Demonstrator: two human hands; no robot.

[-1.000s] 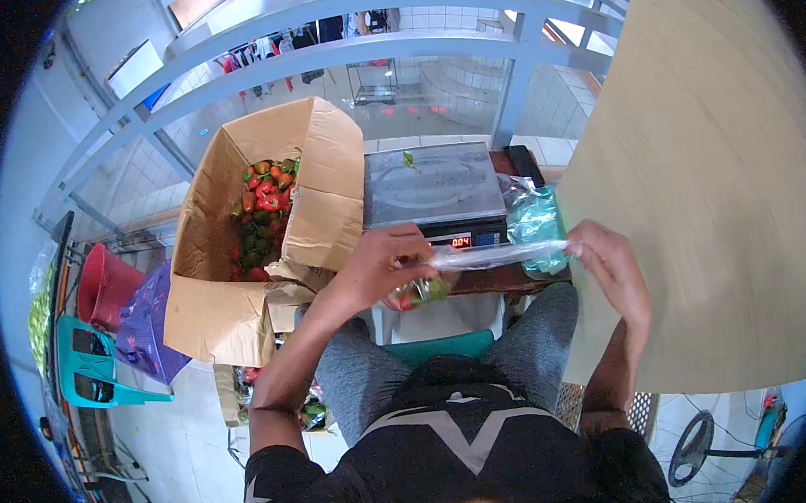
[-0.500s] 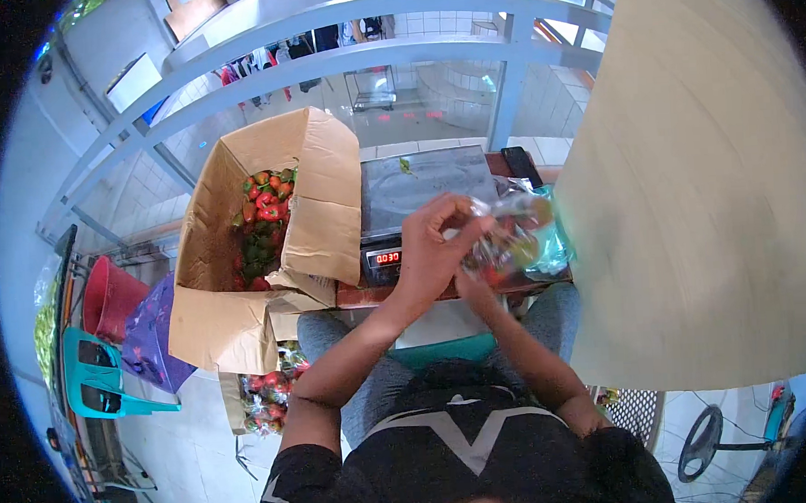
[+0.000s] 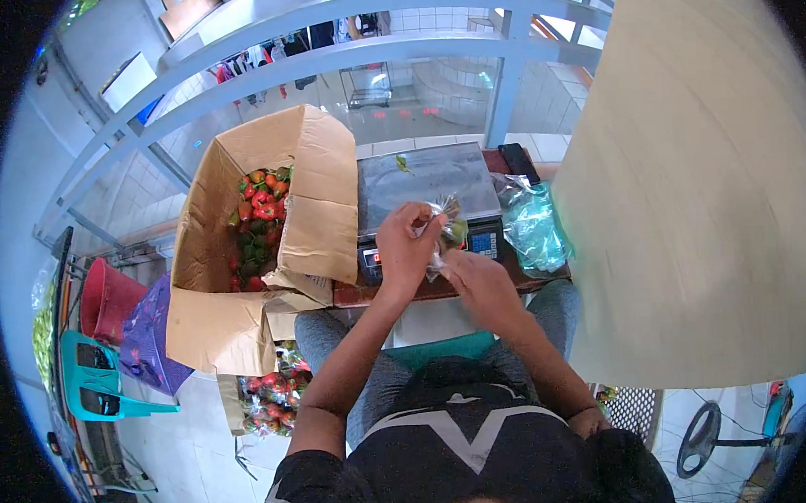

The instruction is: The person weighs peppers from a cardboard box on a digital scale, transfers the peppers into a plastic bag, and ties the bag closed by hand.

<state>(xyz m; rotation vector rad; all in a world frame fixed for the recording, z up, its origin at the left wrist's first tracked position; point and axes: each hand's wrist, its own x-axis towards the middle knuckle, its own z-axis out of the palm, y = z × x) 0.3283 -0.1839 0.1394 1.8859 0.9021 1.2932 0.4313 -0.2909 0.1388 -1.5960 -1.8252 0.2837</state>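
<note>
Between my hands is a small clear plastic bag (image 3: pixel 455 233) with green produce inside, most likely peppers; its crinkled plastic sticks up at the far side. My left hand (image 3: pixel 405 250) is closed on the bag from the left, fingers curled. My right hand (image 3: pixel 483 282) pinches the bag's near end from the right. Just beyond and under the bag stands a digital scale (image 3: pixel 400 193) with a flat grey platform and a loose leaf (image 3: pixel 404 164) on it. My hands partly cover its red display and keypad (image 3: pixel 484 243).
Left of the scale, an open cardboard box (image 3: pixel 322 219) holds red and green peppers (image 3: pixel 264 208). Bagged peppers (image 3: pixel 270 403) sit in a lower box. Right are green-tinted plastic bags (image 3: pixel 537 228), a black phone (image 3: pixel 518 163) and a large tan panel (image 3: pixel 688 194). A railing (image 3: pixel 368 60) runs behind.
The bag has moved left, from over the plastic bags to in front of the scale. My right hand has come up to it, and my left hand has shifted slightly left and nearer.
</note>
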